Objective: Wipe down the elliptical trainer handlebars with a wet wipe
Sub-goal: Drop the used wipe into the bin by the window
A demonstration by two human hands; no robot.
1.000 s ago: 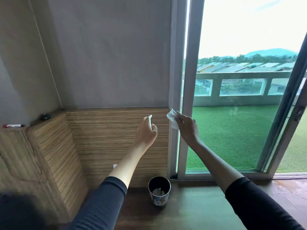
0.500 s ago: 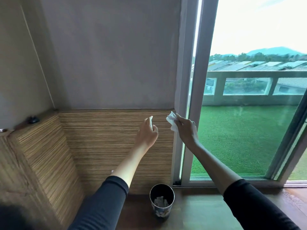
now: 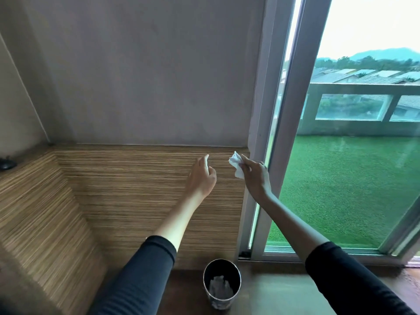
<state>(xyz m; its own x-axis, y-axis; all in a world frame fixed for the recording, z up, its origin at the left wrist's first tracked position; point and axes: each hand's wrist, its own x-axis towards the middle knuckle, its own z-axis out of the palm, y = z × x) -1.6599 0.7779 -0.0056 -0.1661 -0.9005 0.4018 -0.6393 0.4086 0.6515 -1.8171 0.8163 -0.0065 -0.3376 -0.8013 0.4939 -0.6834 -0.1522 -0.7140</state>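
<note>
My right hand [image 3: 255, 176] pinches a crumpled white wet wipe [image 3: 236, 165] between thumb and fingers, held out at chest height above a small dark waste bin [image 3: 221, 283] on the floor. My left hand [image 3: 201, 177] is raised beside it, a short gap to the left, fingers loosely curled and holding nothing. The bin has crumpled white wipes inside. No elliptical trainer or handlebar is in view.
A wood-grain panelled wall [image 3: 136, 189] with a ledge runs behind and to the left. A sliding glass door frame [image 3: 281, 133] stands right of my hands, with green turf beyond. A small dark object [image 3: 6, 164] lies on the left ledge.
The view has shifted left and slightly down, so the bin sits lower and more central. Both hands keep their pose, the wipe still pinched in the right.
</note>
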